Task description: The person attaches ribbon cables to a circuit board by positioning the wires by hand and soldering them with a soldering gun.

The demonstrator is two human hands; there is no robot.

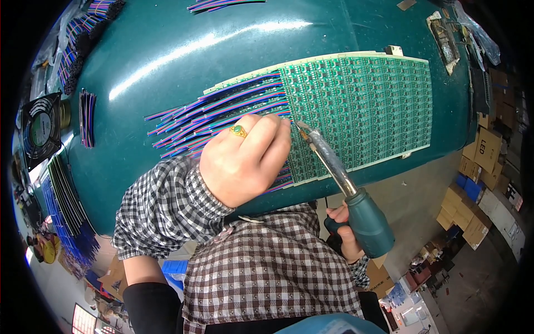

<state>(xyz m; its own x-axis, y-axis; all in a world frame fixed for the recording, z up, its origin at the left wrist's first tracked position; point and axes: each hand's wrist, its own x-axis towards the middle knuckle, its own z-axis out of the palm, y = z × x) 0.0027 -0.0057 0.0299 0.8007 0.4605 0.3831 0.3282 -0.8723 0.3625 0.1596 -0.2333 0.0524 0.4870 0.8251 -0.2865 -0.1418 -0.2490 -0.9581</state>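
A large green circuit board panel (361, 106) lies on the teal table (183, 50). Several multicoloured flat wires (222, 111) fan out from its left edge. My left hand (247, 158), wearing a gold ring with a green stone, presses fingertips down on the wires where they meet the board. My right hand (345, 231) grips the teal handle of a soldering iron (356, 203). The iron's metal tip reaches the board's left edge just beside my left fingertips.
A small bundle of coloured wires (87, 118) lies at the table's left, with more wire bundles (83, 33) at the far left corner and top edge (222, 4). A black fan (40, 129) stands left. Cardboard boxes (481, 150) are stacked on the floor right.
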